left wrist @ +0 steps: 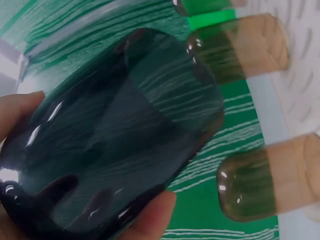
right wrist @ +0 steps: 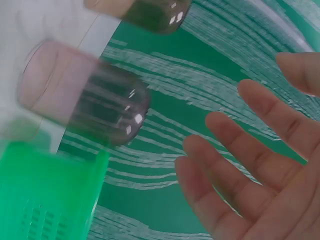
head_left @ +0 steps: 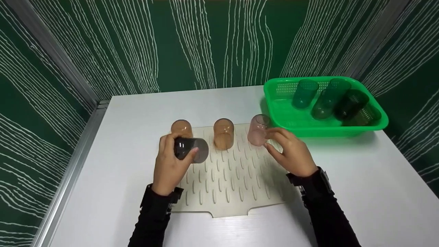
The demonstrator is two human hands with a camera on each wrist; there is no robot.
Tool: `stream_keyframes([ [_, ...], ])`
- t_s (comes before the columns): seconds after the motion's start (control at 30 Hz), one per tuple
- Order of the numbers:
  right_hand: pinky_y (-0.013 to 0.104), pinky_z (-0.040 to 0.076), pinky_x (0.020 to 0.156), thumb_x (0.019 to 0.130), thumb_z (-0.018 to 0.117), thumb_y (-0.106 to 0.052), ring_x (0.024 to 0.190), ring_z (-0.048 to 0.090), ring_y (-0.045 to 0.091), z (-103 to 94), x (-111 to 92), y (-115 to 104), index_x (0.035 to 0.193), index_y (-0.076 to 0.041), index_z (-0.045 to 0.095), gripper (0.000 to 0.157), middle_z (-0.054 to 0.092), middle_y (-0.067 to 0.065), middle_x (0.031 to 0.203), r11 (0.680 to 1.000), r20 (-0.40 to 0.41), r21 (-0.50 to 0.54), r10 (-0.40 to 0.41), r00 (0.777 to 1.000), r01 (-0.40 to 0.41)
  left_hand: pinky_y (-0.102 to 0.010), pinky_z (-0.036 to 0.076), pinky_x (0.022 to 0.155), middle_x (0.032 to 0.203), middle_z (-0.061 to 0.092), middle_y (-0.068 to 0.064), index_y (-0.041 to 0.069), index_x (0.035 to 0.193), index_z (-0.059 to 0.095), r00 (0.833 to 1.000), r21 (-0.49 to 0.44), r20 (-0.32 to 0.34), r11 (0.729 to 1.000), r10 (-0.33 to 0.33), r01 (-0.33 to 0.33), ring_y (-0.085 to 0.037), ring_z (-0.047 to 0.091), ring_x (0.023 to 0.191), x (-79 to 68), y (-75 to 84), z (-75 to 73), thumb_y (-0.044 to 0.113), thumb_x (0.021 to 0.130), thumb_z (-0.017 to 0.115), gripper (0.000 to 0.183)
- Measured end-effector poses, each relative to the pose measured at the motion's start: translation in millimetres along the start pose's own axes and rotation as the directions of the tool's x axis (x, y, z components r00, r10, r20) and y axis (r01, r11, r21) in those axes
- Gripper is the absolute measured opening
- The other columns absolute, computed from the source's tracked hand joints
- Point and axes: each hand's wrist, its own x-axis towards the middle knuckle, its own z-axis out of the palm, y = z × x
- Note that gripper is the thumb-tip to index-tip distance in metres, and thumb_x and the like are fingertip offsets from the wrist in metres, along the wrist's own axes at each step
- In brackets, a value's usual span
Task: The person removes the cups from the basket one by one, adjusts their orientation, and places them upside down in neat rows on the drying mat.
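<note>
- Spreading out below the patterned green walls, the white table is giving a flat, firm base.
- The ridged beige mat is lying mid-table, bearing the left amber cup, the middle amber cup and the pink cup along its far side; its ridges are probably offering slightly uneven footing.
- The green basket is sitting beyond the mat's far right corner, holding several tinted cups that are crowding together and probably calling for gentle lifting.
- The left hand is holding the dark grey cup, its thumb and fingers curling around the wall.
- The right hand is hovering just beside the pink cup; its fingers are standing apart and gripping nothing, a gap showing in the right wrist view.
- The dark grey cup is tilting sideways in the air near the left amber cup. Its glossy wall is looking stiff, smooth and likely slippery; whether it is glass or plastic I cannot tell, so fragile is the safer guess. Weight is seeming modest; mid-wall is offering the best hold.
- The pink cup is standing mouth down, apparently, and is inviting a light pinch on opposite sides, well below its rounded top.
</note>
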Motion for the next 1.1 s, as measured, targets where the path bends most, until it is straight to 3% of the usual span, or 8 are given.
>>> stream_keyframes([
  [0.13, 0.044, 0.052, 0.089, 0.091, 0.070, -0.020, 0.111, 0.063, 0.028, -1.2, -3, 6, 0.115, -0.008, 0.068, 0.027, 0.065, 0.011, 0.117, 0.996, 0.058, -0.045, 0.081, 0.995, -0.079, -0.046, 0.050, 0.095, 0.126, 0.051, -0.015, 0.008, 0.132, 0.054, 1.000, 0.076, 0.021, 0.997, 0.018, -0.019, -0.032, 0.058, 0.116, 2.4, -4.6, -1.8, 0.035, 0.082, 0.079, 0.061],
  [0.27, 0.048, 0.052, 0.086, 0.092, 0.068, -0.024, 0.107, 0.063, 0.033, -3.5, -5, 9, 0.117, -0.005, 0.066, 0.031, 0.066, 0.015, 0.114, 0.984, 0.157, -0.072, 0.170, 0.973, -0.160, -0.047, 0.049, 0.096, 0.125, 0.053, -0.018, 0.009, 0.132, 0.056, 0.997, 0.140, 0.080, 0.990, 0.021, -0.032, -0.033, 0.058, 0.116, 5.3, -9.4, -2.2, 0.028, 0.081, 0.081, 0.060],
  [0.43, 0.051, 0.051, 0.087, 0.094, 0.065, -0.029, 0.106, 0.064, 0.035, -4.8, -6, 9, 0.119, -0.005, 0.064, 0.035, 0.067, 0.017, 0.113, 0.972, 0.256, -0.095, 0.231, 0.939, -0.213, -0.048, 0.052, 0.089, 0.125, 0.053, -0.018, 0.013, 0.133, 0.058, 0.985, 0.219, 0.168, 0.976, -0.044, 0.006, -0.035, 0.058, 0.113, 7.8, -15.4, 1.6, 0.024, 0.081, 0.080, 0.058],
  [0.57, 0.051, 0.052, 0.086, 0.094, 0.065, -0.030, 0.105, 0.065, 0.035, -4.3, -6, 6, 0.119, -0.005, 0.065, 0.035, 0.069, 0.015, 0.112, 0.969, 0.283, -0.107, 0.246, 0.927, -0.224, -0.049, 0.054, 0.078, 0.124, 0.054, -0.019, 0.012, 0.131, 0.060, 0.975, 0.310, 0.207, 0.951, -0.077, 0.009, -0.038, 0.059, 0.106, 9.4, -20.1, 8.2, 0.024, 0.080, 0.080, 0.056],
  [0.73, 0.050, 0.052, 0.085, 0.094, 0.066, -0.027, 0.103, 0.066, 0.033, -3.4, -5, 2, 0.116, -0.006, 0.068, 0.031, 0.070, 0.014, 0.110, 0.974, 0.252, -0.095, 0.224, 0.942, -0.206, -0.052, 0.054, 0.071, 0.118, 0.055, -0.020, 0.009, 0.125, 0.061, 0.973, 0.376, 0.218, 0.927, -0.077, -0.011, -0.039, 0.059, 0.101, 11.9, -28.7, 16.3, 0.025, 0.077, 0.082, 0.054],
  [0.9, 0.049, 0.053, 0.081, 0.093, 0.068, -0.024, 0.097, 0.068, 0.033, -2.8, -5, 0, 0.112, -0.007, 0.069, 0.026, 0.071, 0.013, 0.106, 0.981, 0.182, -0.093, 0.183, 0.966, -0.169, -0.054, 0.054, 0.073, 0.121, 0.055, -0.021, 0.009, 0.125, 0.061, 0.972, 0.378, 0.213, 0.926, -0.095, 0.007, -0.041, 0.059, 0.104, 14.4, -35.6, 21.1, 0.024, 0.076, 0.084, 0.056],
  [1.1, 0.048, 0.053, 0.083, 0.093, 0.067, -0.025, 0.098, 0.068, 0.032, -1.4, -5, -1, 0.111, -0.007, 0.070, 0.026, 0.072, 0.012, 0.106, 0.984, 0.175, -0.089, 0.168, 0.970, -0.154, -0.054, 0.054, 0.073, 0.123, 0.055, -0.020, 0.009, 0.125, 0.061, 0.963, 0.379, 0.233, 0.924, -0.137, 0.040, -0.041, 0.059, 0.104, 15.7, -41.4, 24.9, 0.025, 0.076, 0.083, 0.056],
])
